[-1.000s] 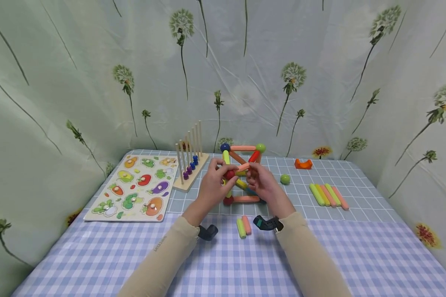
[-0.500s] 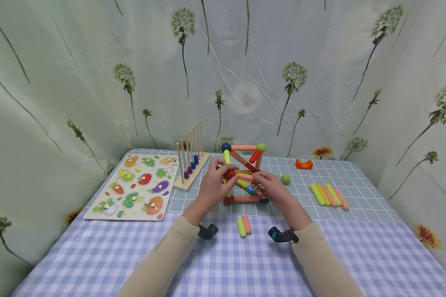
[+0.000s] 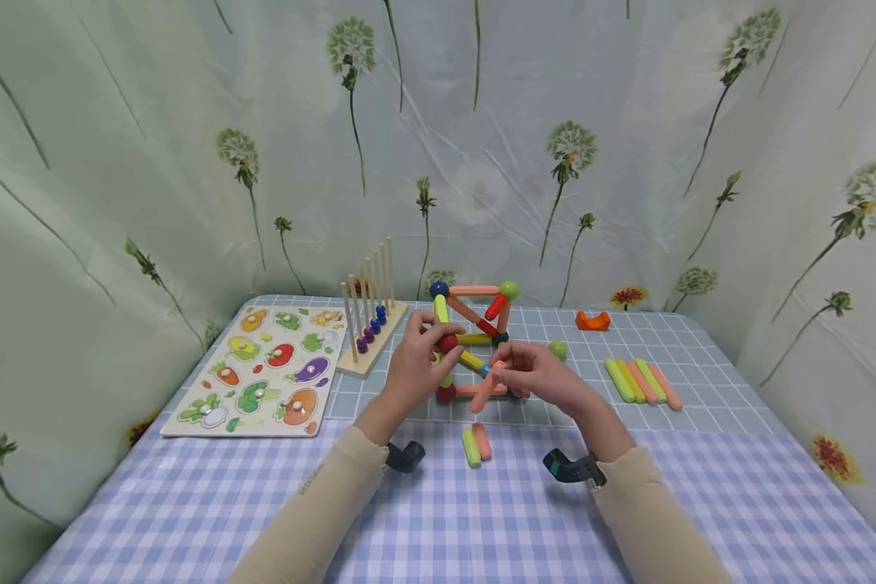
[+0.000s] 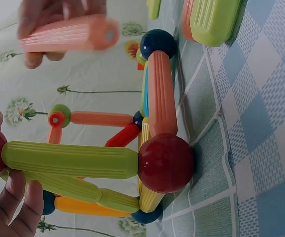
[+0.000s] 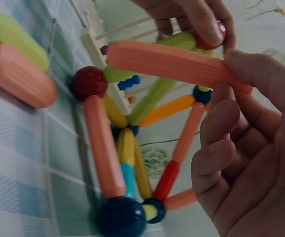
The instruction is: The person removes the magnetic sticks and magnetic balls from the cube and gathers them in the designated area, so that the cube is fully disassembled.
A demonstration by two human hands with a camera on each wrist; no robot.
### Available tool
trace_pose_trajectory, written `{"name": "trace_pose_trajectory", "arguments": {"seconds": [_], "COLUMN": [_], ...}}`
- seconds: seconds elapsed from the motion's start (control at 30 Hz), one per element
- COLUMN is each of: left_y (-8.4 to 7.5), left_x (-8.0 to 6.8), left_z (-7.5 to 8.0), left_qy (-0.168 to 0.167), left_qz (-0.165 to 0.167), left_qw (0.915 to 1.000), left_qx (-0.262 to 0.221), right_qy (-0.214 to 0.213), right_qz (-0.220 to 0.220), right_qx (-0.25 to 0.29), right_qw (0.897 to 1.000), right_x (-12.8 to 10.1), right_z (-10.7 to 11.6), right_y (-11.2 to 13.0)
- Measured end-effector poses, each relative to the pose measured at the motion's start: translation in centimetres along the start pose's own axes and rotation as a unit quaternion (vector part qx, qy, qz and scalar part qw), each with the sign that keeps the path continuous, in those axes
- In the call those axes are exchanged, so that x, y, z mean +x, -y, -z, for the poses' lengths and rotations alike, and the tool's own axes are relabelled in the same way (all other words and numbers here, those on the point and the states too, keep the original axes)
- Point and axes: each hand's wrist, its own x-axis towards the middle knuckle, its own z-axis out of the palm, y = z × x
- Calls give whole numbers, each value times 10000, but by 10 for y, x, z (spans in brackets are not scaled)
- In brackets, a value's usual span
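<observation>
A frame of magnetic sticks and balls stands on the table, with a green upright stick [image 4: 73, 160] at its near left side. My left hand [image 3: 412, 357] grips the red ball [image 3: 448, 342] on top of that stick between thumb and fingers. A second red ball [image 4: 166, 163] sits at the stick's foot. My right hand [image 3: 540, 373] pinches a salmon-pink magnetic stick [image 5: 167, 61] by one end, between thumb and fingers. The free end points down and left in the head view, apart from the red ball, overlapping the frame's low front stick [image 5: 104, 148].
A green and a pink stick [image 3: 482, 443] lie in front. Farther right are a row of several sticks [image 3: 642, 381], a green ball [image 3: 558, 349] and an orange curved block [image 3: 593, 321]. A peg rack [image 3: 361, 357] and vegetable puzzle board [image 3: 248, 381] lie left.
My right hand has drawn the pink stick away from the red ball, moving lower and nearer me, and the stick has tilted downward. My left hand keeps its hold on the ball.
</observation>
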Motion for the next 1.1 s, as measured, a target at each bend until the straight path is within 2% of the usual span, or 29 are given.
{"name": "trace_pose_trajectory", "arguments": {"seconds": [0.2,0.37,0.5,0.7,0.9,1.1], "left_y": [-1,-1,-2,0,-1,-1], "left_x": [0,-1,-1,-1,0,-1], "left_z": [0,1,1,0,0,0], "left_qy": [-16,-24,-23,-28,-20,-28], "left_qz": [5,60,64,73,100,97], "left_qw": [10000,9999,9999,9999,9999,9999], "left_qx": [-52,-110,-93,-104,-51,-80], "right_qy": [-533,-973,-1272,-1766,-2218,-2382], "right_qz": [-146,-223,-399,-1074,-1683,-1808], "right_qx": [-66,-122,-408,-1065,-1777,-2160], "right_qw": [9984,9949,9902,9726,9439,9295], "right_x": [-8,-15,-21,-29,-34,-36], "right_z": [15,36,55,78,86,91], "right_y": [7,1,-5,-25,-40,-50]}}
